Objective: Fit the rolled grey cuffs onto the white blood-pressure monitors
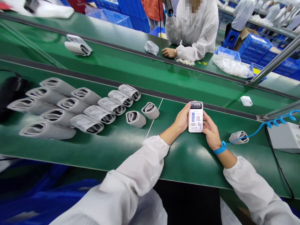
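Observation:
A white power bank (195, 120) with a dark top strip and blue printed characters is held upright between my two hands above the green bench. My left hand (183, 118) grips its left edge. From the other side, the fingers of my right hand (211, 131) close on its right edge. A blue wrist strap (220, 148) with a coiled cord circles my right wrist. Just left of my left hand stand two rolled grey cuffs, the nearer one (136, 119) and another (150, 110). One more rolled cuff (238, 137) lies right of my right hand.
Several rolled grey cuffs (48, 129) stand in rows on the left of the bench. A conveyor belt (164, 75) runs behind, carrying a grey roll (78, 45) and a small white block (246, 101). Across it sits a co-worker (194, 28). A pale box (284, 136) stands at right.

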A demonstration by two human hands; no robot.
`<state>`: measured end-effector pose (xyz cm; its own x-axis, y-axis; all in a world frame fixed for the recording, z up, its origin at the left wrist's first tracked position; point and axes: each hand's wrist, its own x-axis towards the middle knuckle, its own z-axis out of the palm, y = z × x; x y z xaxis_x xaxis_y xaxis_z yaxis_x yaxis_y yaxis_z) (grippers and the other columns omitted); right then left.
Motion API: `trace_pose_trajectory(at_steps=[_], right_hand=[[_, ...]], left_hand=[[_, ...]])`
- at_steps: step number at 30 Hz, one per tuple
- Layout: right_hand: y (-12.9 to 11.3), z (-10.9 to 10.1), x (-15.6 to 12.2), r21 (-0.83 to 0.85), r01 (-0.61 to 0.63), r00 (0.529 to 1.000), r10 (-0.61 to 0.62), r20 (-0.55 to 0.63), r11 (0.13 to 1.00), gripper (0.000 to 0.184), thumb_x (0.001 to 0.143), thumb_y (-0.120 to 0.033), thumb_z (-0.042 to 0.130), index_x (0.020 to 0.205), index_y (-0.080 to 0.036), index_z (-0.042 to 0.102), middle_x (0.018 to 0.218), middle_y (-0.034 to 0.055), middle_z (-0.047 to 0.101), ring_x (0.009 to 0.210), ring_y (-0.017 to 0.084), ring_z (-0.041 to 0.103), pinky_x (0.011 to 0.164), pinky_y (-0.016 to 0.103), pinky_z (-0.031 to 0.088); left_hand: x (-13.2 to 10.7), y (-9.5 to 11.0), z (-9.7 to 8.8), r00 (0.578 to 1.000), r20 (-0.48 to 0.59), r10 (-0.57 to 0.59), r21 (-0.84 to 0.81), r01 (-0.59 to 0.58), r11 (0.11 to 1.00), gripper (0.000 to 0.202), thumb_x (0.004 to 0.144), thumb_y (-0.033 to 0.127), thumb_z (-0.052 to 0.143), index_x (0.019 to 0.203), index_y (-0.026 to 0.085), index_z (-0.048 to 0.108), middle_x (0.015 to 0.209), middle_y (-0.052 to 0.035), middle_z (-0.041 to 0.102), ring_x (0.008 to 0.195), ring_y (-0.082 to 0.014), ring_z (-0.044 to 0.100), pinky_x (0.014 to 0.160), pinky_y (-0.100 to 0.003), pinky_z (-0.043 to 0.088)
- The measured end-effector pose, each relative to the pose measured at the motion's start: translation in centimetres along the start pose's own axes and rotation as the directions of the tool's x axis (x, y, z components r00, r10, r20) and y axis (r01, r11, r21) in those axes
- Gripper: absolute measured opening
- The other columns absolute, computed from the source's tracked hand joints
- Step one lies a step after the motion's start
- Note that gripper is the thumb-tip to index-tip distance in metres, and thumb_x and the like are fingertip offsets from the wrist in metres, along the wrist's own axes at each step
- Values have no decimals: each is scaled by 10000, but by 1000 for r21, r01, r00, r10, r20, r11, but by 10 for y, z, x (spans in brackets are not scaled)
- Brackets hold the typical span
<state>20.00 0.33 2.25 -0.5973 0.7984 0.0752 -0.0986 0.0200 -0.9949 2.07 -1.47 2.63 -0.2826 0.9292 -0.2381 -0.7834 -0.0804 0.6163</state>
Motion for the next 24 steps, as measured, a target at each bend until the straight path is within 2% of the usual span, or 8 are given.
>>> trace_pose_trajectory(at_steps=[7,16,24], right_hand=[[-1,2,0,-7,1,1000,-1,-8,1000,949,785,-160,670,1715,-291,534,1494,92,737,1299,339,711,1125,562,609],[-2,1,-1,-17,-4,1000,4,-7,1000,934,797,-171,676,1711,-303,534,1519,88,718,1320,343,704,1150,571,595],[-1,1,-1,20,-2,1000,2,-16,1000,890,829,-209,734,1696,-292,548,1535,103,702,1298,335,719,1167,566,593]], left_hand=[[-1,0,0,1000,13,24,-5,-23,1000,414,1010,515,819,1273,196,815,1165,-88,861,1124,-289,812,1083,-418,600],[-2,1,1,999,23,38,-6,-38,999,393,1011,503,822,1257,197,822,1182,-81,858,1160,-287,803,1117,-418,589],[2,-1,0,997,42,68,-22,-67,998,375,1009,493,816,1245,201,822,1181,-71,852,1072,-251,799,1027,-372,594]])
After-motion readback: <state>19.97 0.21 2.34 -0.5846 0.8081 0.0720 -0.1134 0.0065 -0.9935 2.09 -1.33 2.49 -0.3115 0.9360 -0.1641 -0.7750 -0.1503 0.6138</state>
